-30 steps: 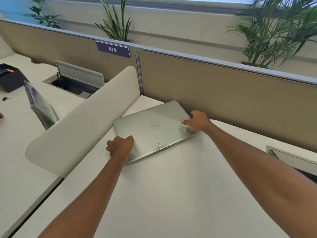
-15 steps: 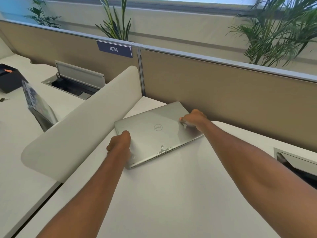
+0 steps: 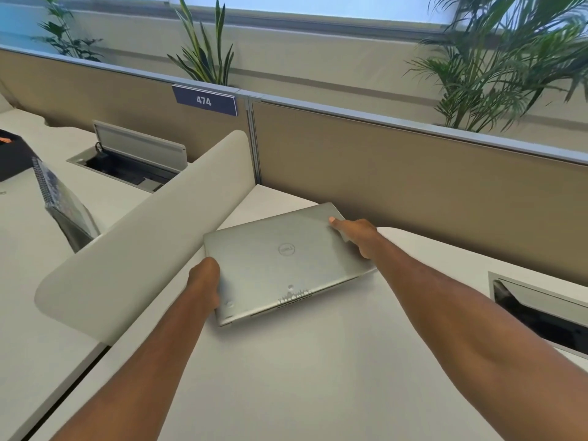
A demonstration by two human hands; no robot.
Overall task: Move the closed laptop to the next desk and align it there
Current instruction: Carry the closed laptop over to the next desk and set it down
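The closed silver laptop (image 3: 280,256) is near the back left corner of the white desk (image 3: 318,377), turned at an angle, its near edge tilted slightly off the surface. My left hand (image 3: 205,281) grips its left near corner, fingers under the edge. My right hand (image 3: 356,235) holds the right far corner, thumb on the lid. The neighbouring desk (image 3: 28,249) lies to the left, beyond a curved white divider (image 3: 143,230).
A tan partition (image 3: 413,186) with a "474" sign (image 3: 205,100) runs along the back. An open cable box (image 3: 127,163), a spiral notebook (image 3: 63,205) and a black object (image 3: 12,157) are on the left desk. Another cable box (image 3: 541,313) is at the right.
Both hands have closed around the laptop's corners, and its near edge has risen a little off the desk. The laptop has shifted slightly toward me.
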